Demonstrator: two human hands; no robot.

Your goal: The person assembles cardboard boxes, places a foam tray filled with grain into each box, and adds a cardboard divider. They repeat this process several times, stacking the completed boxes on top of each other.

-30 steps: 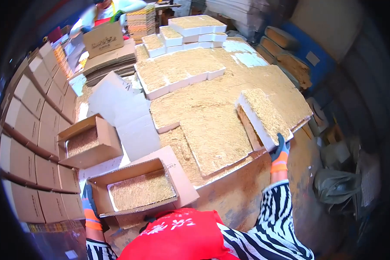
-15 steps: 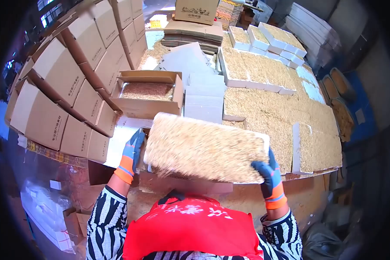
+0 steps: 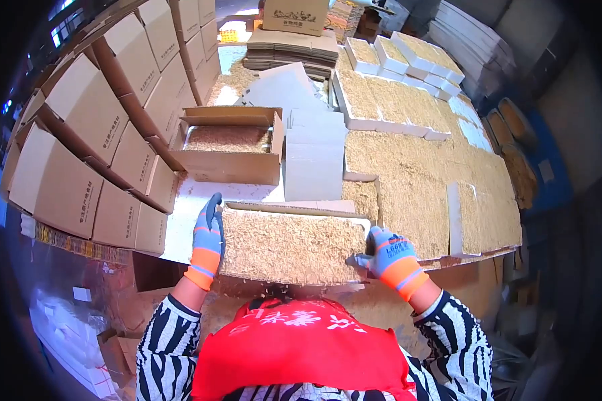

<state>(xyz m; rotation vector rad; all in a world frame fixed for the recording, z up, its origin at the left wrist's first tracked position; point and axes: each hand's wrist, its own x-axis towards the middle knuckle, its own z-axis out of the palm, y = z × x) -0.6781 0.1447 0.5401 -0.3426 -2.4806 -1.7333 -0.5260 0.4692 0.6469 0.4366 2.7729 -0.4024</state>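
A white tray filled with tan husks (image 3: pixel 291 247) lies in front of my body, its near edge over the table's front edge. At its left end, my left hand (image 3: pixel 208 234), gloved in blue-grey and orange, grips the side with fingers pointing up. My right hand (image 3: pixel 384 254), in the same kind of glove, holds the right end, thumb on the near side. Loose husks drop along the near edge. Brown cardboard shows along the tray's far edge. Beyond it an open carton (image 3: pixel 231 167) holds more husks.
Upright brown cartons (image 3: pixel 60 177) stand in rows at the left. Grey cardboard sheets (image 3: pixel 314 157) lie in the middle. Husk-filled trays (image 3: pixel 415 194) cover the right side, with smaller stacked trays (image 3: pixel 408 57) behind. Flattened cartons (image 3: pixel 291 50) are piled at the back.
The husk-filled tray has moved left and down, closer to my body, and sits more level. My right hand has moved left with it, and husks now fall from the near edge.
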